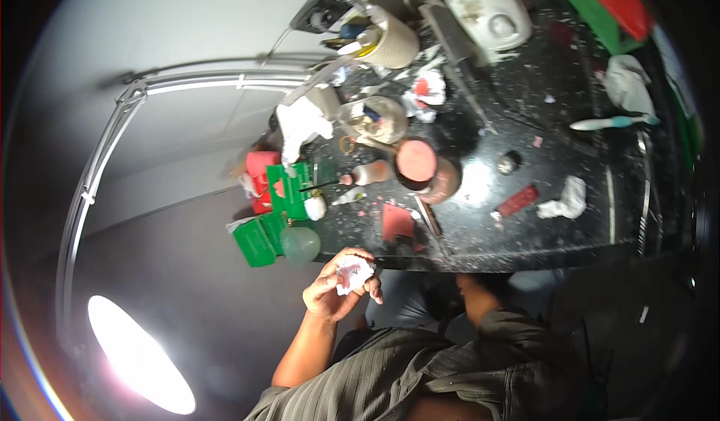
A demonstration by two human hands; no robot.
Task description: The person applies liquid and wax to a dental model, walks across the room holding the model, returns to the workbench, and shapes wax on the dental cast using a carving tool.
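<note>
With our left hand [330,292] holding the white-and-pink piece [354,275], the table [472,233] just beyond it, we should press lightly; our hidden right hand we cannot judge.

Before the table's [570,151] front edge, a mould [354,274] in the left hand [328,298]. Behind that edge, a sheet [397,223]; right of it, a tool [429,218], a block [519,200], then a tissue [572,196]. Behind the sheet, leftward, a bottle [371,172], then a bowl [401,125]. At the left edge, boxes [257,242]. Toward the right edge, a toothbrush [600,124] before a cloth [628,83].
</note>
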